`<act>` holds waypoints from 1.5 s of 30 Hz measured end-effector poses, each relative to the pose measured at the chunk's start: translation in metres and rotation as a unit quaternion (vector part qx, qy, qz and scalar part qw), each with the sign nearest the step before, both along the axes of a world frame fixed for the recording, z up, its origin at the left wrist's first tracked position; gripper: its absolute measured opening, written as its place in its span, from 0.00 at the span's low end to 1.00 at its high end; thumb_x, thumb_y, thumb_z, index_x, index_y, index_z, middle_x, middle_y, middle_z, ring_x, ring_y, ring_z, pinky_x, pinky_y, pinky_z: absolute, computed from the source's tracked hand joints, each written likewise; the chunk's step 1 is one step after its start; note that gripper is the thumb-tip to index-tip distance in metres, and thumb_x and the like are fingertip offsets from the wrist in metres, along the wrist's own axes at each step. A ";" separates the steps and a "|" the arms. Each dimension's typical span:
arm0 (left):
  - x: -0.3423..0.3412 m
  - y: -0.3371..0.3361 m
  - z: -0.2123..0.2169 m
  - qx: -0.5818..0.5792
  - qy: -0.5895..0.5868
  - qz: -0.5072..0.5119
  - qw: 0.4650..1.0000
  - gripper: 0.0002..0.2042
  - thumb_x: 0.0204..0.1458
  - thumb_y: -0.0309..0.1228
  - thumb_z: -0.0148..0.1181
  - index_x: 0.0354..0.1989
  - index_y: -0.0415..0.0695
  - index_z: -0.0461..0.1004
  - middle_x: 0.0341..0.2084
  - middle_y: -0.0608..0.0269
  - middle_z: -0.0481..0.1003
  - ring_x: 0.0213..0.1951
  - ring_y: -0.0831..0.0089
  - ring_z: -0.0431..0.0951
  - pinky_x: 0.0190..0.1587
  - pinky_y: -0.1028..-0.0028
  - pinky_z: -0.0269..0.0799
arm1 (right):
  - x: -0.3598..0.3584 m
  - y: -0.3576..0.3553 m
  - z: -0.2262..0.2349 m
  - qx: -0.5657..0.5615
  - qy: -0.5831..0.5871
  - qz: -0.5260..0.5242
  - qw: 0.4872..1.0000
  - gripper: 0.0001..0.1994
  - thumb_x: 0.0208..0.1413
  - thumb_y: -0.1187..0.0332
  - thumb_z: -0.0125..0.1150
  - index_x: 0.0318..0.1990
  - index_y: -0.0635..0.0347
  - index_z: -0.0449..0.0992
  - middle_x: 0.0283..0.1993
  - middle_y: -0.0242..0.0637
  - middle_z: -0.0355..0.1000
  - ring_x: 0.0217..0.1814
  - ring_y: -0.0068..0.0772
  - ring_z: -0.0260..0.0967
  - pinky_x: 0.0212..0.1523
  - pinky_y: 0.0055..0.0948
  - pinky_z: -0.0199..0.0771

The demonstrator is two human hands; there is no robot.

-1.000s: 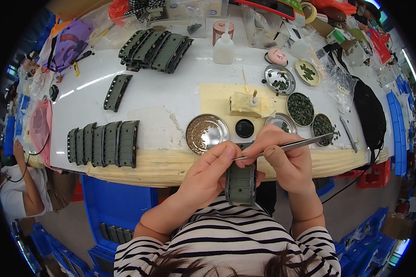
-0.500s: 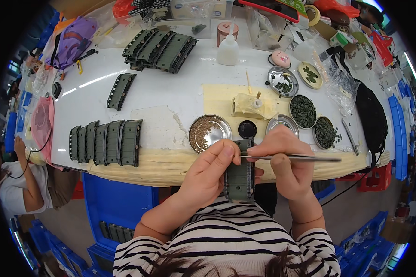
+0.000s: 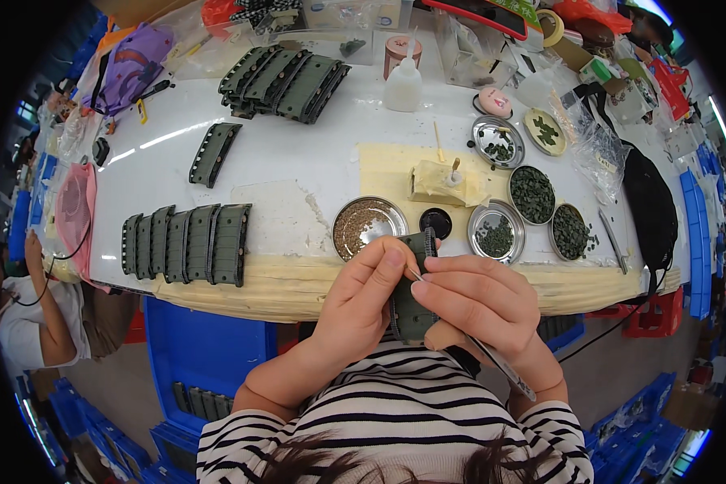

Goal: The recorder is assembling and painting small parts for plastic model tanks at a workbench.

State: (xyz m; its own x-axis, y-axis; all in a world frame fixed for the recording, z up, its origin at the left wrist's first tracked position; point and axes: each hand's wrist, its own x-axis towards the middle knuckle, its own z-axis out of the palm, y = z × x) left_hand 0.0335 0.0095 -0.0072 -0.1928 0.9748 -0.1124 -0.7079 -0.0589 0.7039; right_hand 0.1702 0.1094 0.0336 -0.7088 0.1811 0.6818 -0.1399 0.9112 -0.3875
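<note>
At the table's front edge my left hand (image 3: pixel 353 297) is closed round a dark green curved plastic part (image 3: pixel 414 310), held upright. My right hand (image 3: pixel 492 302) presses its fingers and thumb against the part's right edge. A pair of metal tweezers (image 3: pixel 504 371) lies in the right hand, slanting down toward the wrist. What the right fingertips pinch at the part is too small to make out. Just beyond the hands stand a round dish (image 3: pixel 338 211) of small copper-coloured bits, a small black pot (image 3: pixel 436 223) and a steel dish (image 3: pixel 521 242) of small green pieces.
Assembled green parts (image 3: pixel 184 246) stand in a row at left, near a single part (image 3: pixel 214 155) and a stack (image 3: pixel 282 85). To the right are tins of green pieces (image 3: pixel 532 194). A white squeeze bottle (image 3: pixel 402 87) and a yellow taped block (image 3: pixel 444 184) stand farther back.
The tweezers have swung from pointing at the part to lying back along my right palm. My right fingers have moved onto the part's edge, uncovering the steel dish behind.
</note>
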 end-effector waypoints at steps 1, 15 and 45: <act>0.000 0.000 -0.001 0.002 0.006 0.002 1.000 0.13 0.67 0.36 0.40 0.35 0.41 0.66 0.32 0.70 0.65 0.37 0.83 0.63 0.45 0.80 0.61 | 0.000 0.000 0.000 0.005 0.000 0.001 1.000 0.18 0.39 0.67 0.64 0.40 0.66 0.78 0.36 0.39 0.76 0.39 0.40 0.76 0.36 0.30 0.80; -0.004 -0.002 -0.003 0.002 0.079 0.001 0.997 0.13 0.67 0.36 0.42 0.35 0.42 0.67 0.30 0.71 0.65 0.36 0.84 0.62 0.44 0.82 0.59 | 0.001 0.002 -0.001 -0.006 -0.027 0.006 1.000 0.20 0.43 0.58 0.66 0.41 0.63 0.79 0.36 0.37 0.75 0.40 0.42 0.77 0.36 0.31 0.79; -0.021 -0.015 0.010 -0.019 -0.178 0.108 0.978 0.17 0.62 0.27 0.47 0.58 0.51 0.59 0.51 0.49 0.71 0.52 0.62 0.74 0.52 0.60 0.76 | 0.004 0.028 -0.044 -0.207 -0.053 -0.212 0.954 0.06 0.57 0.68 0.60 0.35 0.58 0.81 0.27 0.28 0.74 0.35 0.31 0.60 0.40 0.29 0.61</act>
State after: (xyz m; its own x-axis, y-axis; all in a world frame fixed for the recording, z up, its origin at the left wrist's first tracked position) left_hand 0.0128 -0.0054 0.0031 -0.3352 0.9098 -0.2446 -0.8826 -0.2124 0.4193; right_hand 0.1739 0.1375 -0.0106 -0.5732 0.7045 0.4186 0.2664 0.6432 -0.7178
